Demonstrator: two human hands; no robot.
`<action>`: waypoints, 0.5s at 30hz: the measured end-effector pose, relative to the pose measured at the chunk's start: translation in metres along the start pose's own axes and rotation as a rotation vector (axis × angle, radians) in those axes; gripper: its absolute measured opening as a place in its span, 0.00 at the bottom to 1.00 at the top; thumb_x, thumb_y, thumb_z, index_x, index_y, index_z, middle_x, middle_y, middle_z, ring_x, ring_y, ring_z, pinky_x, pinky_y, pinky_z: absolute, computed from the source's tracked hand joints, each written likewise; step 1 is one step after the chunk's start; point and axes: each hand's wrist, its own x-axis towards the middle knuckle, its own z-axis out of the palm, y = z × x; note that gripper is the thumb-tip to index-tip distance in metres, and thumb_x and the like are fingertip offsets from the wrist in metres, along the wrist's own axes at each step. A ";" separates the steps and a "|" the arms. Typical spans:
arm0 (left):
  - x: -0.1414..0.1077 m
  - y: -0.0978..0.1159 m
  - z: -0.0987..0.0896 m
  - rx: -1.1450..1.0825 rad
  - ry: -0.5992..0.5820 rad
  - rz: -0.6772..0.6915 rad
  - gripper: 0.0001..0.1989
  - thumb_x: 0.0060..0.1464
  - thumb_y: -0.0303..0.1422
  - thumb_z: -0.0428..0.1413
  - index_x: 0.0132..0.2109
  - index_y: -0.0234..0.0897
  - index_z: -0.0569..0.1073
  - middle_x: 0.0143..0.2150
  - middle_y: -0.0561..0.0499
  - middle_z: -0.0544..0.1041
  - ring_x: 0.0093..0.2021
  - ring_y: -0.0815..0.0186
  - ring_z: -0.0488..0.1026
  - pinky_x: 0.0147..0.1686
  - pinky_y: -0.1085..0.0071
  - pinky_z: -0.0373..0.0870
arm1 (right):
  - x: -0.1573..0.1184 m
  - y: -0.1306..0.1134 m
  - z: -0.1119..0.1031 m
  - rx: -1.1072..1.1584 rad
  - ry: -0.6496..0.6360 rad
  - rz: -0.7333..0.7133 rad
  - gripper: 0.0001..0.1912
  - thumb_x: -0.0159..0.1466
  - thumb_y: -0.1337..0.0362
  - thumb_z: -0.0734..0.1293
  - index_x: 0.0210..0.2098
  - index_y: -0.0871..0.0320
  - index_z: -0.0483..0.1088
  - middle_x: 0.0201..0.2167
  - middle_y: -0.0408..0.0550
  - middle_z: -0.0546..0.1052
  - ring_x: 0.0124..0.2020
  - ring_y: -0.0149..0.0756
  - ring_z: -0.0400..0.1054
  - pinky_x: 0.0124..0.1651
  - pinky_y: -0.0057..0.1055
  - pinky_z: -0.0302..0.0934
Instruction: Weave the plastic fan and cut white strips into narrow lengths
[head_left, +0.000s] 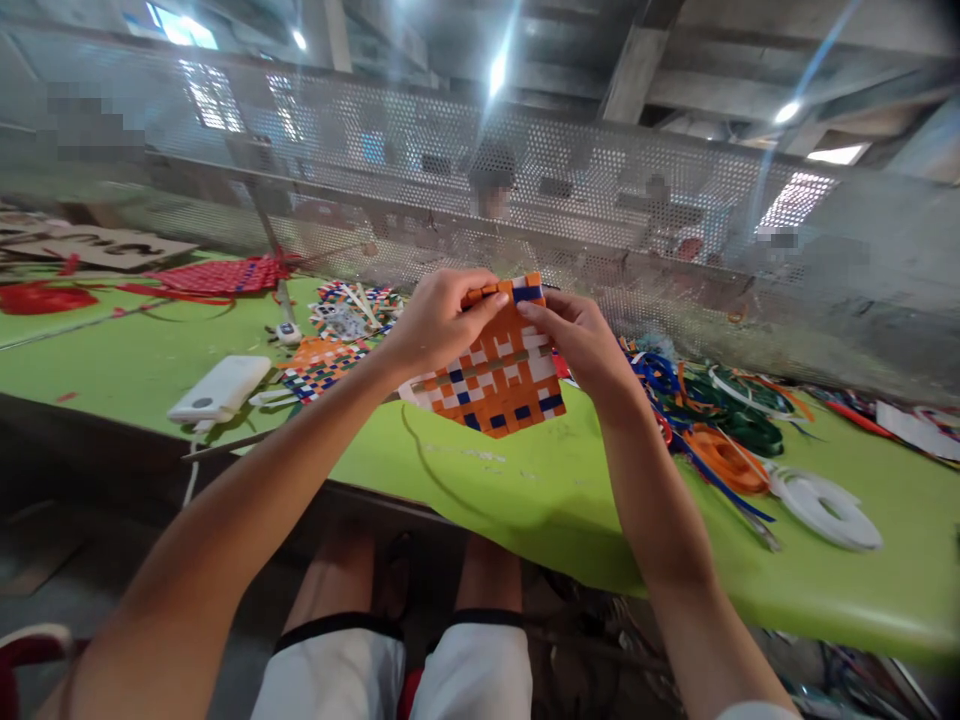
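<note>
At twelve o'clock, the person's left hand (439, 322) and right hand (583, 340) pinch the upper edge of an orange, white and blue woven-strip panel (499, 395) above the lime-green tabletop (480, 490); edge-working seems underway, probably calling next for precise fingertips.

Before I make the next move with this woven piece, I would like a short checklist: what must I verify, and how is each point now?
1. Grip of left hand on woven piece: ok, it pinches the upper edge.
2. Grip of right hand: ok, at the upper right corner.
3. Back of the piece: cannot tell, it faces away.
4. White power bank apart from both hands: ok, it lies to the left.
5. Strip pile sorted by colour: not ok, blue, green and orange strips lie mixed.
</note>
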 end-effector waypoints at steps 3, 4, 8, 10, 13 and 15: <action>0.001 -0.004 0.001 0.002 -0.022 -0.001 0.16 0.67 0.36 0.57 0.29 0.39 0.69 0.26 0.52 0.67 0.30 0.64 0.62 0.34 0.65 0.60 | 0.000 0.001 0.000 -0.005 -0.001 0.006 0.16 0.64 0.46 0.78 0.40 0.52 0.83 0.37 0.45 0.85 0.44 0.42 0.80 0.47 0.37 0.75; 0.001 -0.006 0.001 -0.003 -0.025 -0.005 0.16 0.67 0.36 0.57 0.29 0.39 0.68 0.25 0.53 0.66 0.29 0.64 0.61 0.33 0.65 0.59 | 0.000 0.001 0.000 -0.013 -0.001 0.006 0.15 0.63 0.47 0.78 0.40 0.52 0.83 0.37 0.45 0.85 0.44 0.41 0.80 0.48 0.37 0.75; -0.001 -0.009 0.002 -0.031 -0.029 -0.016 0.19 0.66 0.38 0.58 0.27 0.40 0.65 0.24 0.53 0.62 0.28 0.64 0.58 0.32 0.64 0.58 | 0.001 0.004 -0.001 -0.011 0.008 0.009 0.12 0.62 0.51 0.79 0.36 0.52 0.83 0.35 0.44 0.84 0.42 0.39 0.79 0.49 0.36 0.73; -0.002 -0.009 0.002 -0.038 -0.027 -0.024 0.19 0.66 0.38 0.59 0.27 0.40 0.65 0.24 0.53 0.61 0.28 0.64 0.58 0.32 0.64 0.58 | 0.002 0.005 -0.001 0.001 0.017 0.022 0.11 0.61 0.52 0.79 0.35 0.52 0.83 0.34 0.44 0.84 0.41 0.39 0.79 0.48 0.36 0.73; -0.003 -0.009 0.003 -0.054 -0.021 -0.040 0.17 0.65 0.36 0.59 0.28 0.39 0.68 0.24 0.53 0.63 0.29 0.64 0.60 0.32 0.64 0.59 | 0.001 0.005 -0.001 0.006 0.016 0.042 0.10 0.61 0.52 0.79 0.35 0.51 0.84 0.35 0.44 0.84 0.41 0.41 0.79 0.48 0.38 0.74; -0.003 -0.008 0.003 -0.074 -0.021 -0.045 0.16 0.64 0.36 0.60 0.28 0.39 0.69 0.25 0.52 0.64 0.29 0.64 0.61 0.32 0.64 0.60 | 0.001 0.003 -0.001 0.009 0.011 0.047 0.10 0.60 0.52 0.79 0.36 0.50 0.84 0.36 0.44 0.84 0.42 0.42 0.79 0.49 0.39 0.74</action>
